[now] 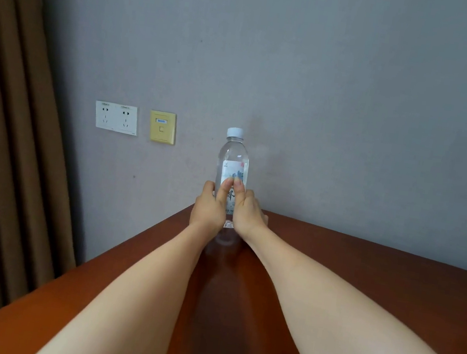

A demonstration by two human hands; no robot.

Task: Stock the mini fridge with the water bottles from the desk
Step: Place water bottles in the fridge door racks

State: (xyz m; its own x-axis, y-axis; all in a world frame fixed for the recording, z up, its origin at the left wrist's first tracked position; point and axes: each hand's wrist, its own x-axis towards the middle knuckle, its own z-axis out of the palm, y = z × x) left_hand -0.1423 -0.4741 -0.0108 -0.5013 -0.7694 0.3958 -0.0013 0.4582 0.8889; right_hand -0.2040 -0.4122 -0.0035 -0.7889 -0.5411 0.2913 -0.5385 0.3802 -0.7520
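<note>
Head view. One bottle (233, 158) is in sight, upright at the far end of the desk (363, 272), close to the wall (330, 85). Its white cap (235, 132) is on and it looks full. Whether the base rests on the wood or is just clear of it cannot be told; a dim reflection lies directly beneath it.

The left hand (209, 206) grasps the bottle from its left side, thumb laid up the label. The right hand (246, 213) grasps it from the right in the same way. The two thumb tips are close together on the front of the label, and both forearms reach straight out over the desk.

Progress, as judged: the pick-up of this bottle is in hand and nothing can be confirmed as stocked. The fridge is not in view, so its contents and its door are unknown. No other bottle shows on the visible part of the desk. The carry and the placing appear to be left to do.

Surface: reddish-brown polished wood, glossy enough to mirror the arms.

Room: plain grey wall; a white double socket (116, 117) and a yellow plate (162, 127) beside it, left of the bottle; a brown curtain (4, 142) hangs along the left edge.
</note>
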